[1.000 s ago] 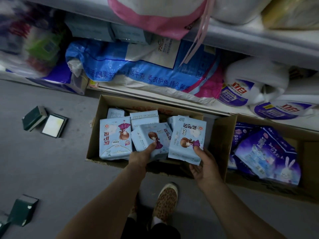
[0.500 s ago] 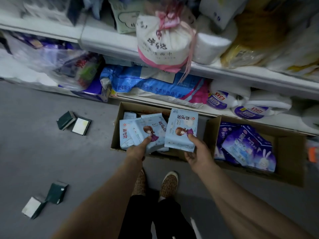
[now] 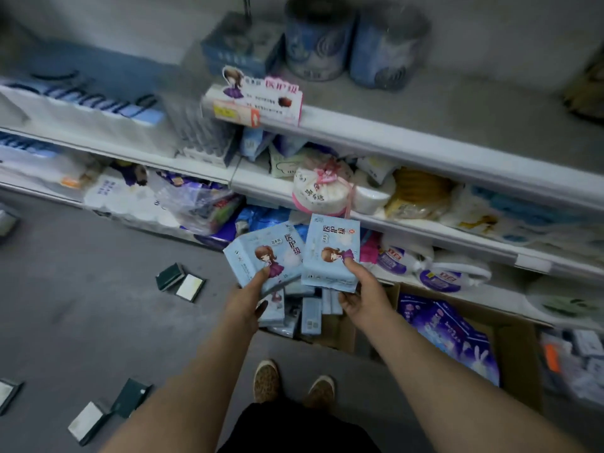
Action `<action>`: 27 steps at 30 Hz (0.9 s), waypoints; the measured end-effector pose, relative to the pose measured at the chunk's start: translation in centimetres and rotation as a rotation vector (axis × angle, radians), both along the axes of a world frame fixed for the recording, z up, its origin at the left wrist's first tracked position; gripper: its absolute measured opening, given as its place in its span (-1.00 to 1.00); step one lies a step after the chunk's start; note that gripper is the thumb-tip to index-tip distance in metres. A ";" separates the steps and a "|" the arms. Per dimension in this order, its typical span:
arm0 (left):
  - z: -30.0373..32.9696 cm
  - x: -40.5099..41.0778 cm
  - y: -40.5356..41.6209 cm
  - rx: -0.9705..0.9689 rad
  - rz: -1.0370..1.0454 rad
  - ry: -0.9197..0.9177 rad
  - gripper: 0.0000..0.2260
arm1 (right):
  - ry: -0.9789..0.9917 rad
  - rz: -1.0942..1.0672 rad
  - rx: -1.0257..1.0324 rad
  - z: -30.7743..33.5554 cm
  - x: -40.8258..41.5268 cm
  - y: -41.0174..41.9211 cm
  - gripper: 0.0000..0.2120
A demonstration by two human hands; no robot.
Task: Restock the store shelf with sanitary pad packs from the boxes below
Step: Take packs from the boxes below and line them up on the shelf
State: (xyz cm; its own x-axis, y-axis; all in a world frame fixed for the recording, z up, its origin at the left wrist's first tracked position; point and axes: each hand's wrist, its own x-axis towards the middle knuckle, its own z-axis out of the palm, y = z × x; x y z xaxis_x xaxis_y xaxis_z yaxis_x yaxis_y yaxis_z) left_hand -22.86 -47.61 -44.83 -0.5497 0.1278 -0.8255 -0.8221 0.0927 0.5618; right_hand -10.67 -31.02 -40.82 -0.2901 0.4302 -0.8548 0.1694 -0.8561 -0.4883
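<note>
hands hold one pale blue pad pack each above the open box (image 3: 330, 325) of packs on the floor, left hand (image 3: 245, 297) gripping the tilted left pack (image 3: 264, 253), right hand (image 3: 361, 291) gripping the right pack (image 3: 330, 253), their edges touching.

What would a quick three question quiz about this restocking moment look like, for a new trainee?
1. True or false: each hand holds a light blue pad pack.
2. Which box holds the purple packs? A, the box under the hands; B, the box to the right.
3. Fill in: the shelf tag with the same cartoon girl sits ___ the raised packs.

Key: 1 true: the left hand grips the left pack and the right hand grips the right pack. 2 B: the purple packs lie in the right box; the left box holds light blue ones. 3 above: see the shelf tag.
</note>
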 end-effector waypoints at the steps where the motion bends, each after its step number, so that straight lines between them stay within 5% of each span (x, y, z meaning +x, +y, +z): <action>1: 1.2 -0.4 0.0 0.032 0.018 0.030 -0.63 | 0.016 0.008 0.011 1.4 -0.4 0.1 -0.70; 7: 10.3 -2.9 0.7 0.192 0.084 0.298 -0.58 | 0.177 0.014 0.086 9.8 -2.8 0.9 -0.59; 14: 20.0 -4.8 2.1 0.303 0.130 0.523 -0.38 | 0.392 0.020 0.172 19.5 -4.8 1.9 -0.80; 20: 27.7 -4.9 3.4 0.349 0.158 0.754 -0.30 | 0.543 0.072 0.329 26.5 -5.7 2.7 -0.45; 24: 32.2 -4.9 4.9 0.405 0.140 0.940 -0.29 | 0.635 0.094 0.423 30.3 -6.1 3.5 -0.64; 27: 35.1 -5.2 5.8 0.377 0.117 1.075 -0.29 | 0.691 0.085 0.456 33.0 -6.3 4.5 -0.59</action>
State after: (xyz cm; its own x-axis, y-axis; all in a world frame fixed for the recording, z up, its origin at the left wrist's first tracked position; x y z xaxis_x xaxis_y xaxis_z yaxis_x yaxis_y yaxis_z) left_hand -28.06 -41.79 -9.75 -0.9728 0.1690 0.1586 0.1077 -0.2761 0.9551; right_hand -16.99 -26.52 -7.86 -0.7328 0.6440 -0.2200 -0.2402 -0.5472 -0.8018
